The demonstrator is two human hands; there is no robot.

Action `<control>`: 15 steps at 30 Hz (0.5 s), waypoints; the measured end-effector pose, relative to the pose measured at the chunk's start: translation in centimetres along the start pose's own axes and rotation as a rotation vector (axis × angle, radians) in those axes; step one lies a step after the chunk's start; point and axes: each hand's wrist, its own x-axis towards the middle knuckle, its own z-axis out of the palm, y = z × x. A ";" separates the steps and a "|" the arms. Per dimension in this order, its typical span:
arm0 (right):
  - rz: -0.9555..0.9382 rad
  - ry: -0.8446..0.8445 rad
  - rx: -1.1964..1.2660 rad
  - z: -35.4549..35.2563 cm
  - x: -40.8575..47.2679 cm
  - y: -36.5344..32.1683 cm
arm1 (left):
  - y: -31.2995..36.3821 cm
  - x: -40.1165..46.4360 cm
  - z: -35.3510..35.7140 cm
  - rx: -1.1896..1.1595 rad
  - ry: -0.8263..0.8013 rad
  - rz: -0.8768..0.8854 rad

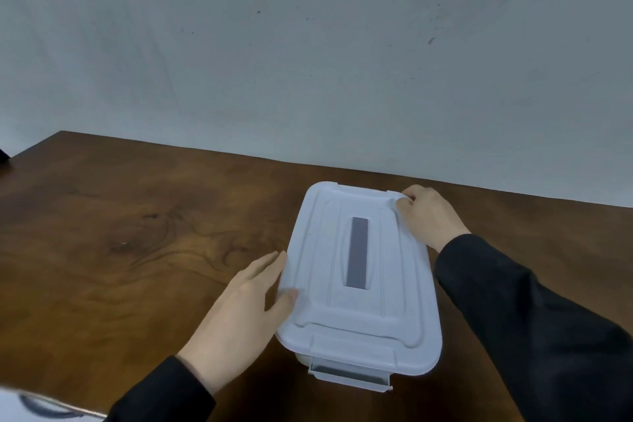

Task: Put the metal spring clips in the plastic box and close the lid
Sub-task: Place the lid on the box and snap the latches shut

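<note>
A dark brown wooden worktop with swirling grain runs up to a pale wall. On it, right of the worktop's middle, stands a plastic box with its white lid on top.

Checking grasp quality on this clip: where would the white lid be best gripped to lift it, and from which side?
Probably by the lid rim at its long edges, from both sides. It lies flat and wide; the left hand already meets the left edge, the right hand the far right corner. The grey strip looks flush.

dim, soft, slightly blurred wide-angle view
</note>
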 end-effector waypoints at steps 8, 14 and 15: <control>-0.298 -0.208 -0.251 0.2 1.9 -4.2 | 3.0 0.2 -0.4 0.349 -0.232 0.791; -0.231 -0.207 -0.245 0.6 2.3 -4.9 | 3.7 0.2 0.7 0.669 -0.314 0.890; -0.233 -0.172 -0.227 0.7 2.1 -4.8 | 3.5 0.3 0.7 0.676 -0.280 0.907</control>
